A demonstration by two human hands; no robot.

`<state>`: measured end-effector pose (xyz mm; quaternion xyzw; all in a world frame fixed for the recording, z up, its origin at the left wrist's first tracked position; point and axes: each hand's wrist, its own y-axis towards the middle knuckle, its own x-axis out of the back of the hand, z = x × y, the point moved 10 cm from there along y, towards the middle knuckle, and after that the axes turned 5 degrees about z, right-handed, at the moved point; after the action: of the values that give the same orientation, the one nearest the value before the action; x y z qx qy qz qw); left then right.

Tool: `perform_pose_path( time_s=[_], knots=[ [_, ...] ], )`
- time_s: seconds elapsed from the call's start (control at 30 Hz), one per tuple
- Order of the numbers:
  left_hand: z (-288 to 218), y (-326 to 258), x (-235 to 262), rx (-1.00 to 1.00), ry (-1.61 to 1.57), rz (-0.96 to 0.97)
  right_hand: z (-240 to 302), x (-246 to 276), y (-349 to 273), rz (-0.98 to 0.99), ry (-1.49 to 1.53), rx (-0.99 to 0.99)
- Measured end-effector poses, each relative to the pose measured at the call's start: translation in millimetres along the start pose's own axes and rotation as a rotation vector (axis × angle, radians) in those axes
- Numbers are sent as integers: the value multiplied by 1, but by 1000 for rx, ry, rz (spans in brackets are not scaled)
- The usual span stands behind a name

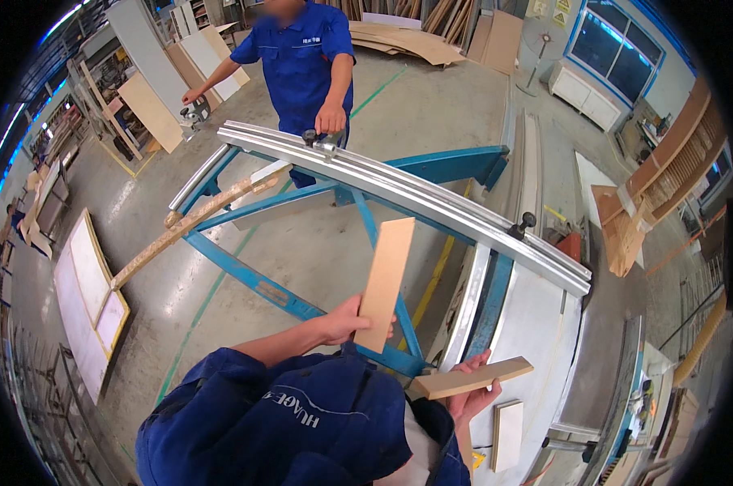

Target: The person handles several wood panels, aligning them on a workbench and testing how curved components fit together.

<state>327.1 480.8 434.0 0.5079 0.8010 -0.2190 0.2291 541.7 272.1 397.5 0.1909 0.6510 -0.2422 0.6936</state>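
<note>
Head cam: L grip (346,321) closed round wood board (389,279), long axis twd alu rail (431,209); R grip (469,400), nearer rail's R end, clasps 2nd board (484,376).

1 head-worn fisheye looks down on 2 nearby hands (344,321).

The upright board (388,279) hides part of the left hand (339,322), and another board (481,377) covers the middle of the right hand (473,399). On my remote feed, the blue jacket (293,417) runs off the lower edge. The co-worker's head (284,8) is blurred and cropped; a silver rail (399,193) blocks part of their legs. I cannot identify a small yellow item (478,460).
</note>
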Motion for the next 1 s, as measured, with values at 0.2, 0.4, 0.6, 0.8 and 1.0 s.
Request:
perform_pose_path(
  time_s=[0.2, 0.4, 0.6, 0.8, 1.0],
  knots=[
    [19, 10, 45, 157, 223, -111, 7, 4, -5, -20, 6, 49],
    [68, -2, 156, 312, 775, -403, 8, 28, -10, -76, 37, 67],
    [97, -40, 194, 354, 798, -552, 7, 26, -9, -46, -25, 51],
    [109, -52, 210, 244, 415, -607, 2, 26, -2, -53, -11, 11],
    [111, -48, 208, 265, 362, -573, 2, 33, -2, -78, -40, 5]
  ],
)
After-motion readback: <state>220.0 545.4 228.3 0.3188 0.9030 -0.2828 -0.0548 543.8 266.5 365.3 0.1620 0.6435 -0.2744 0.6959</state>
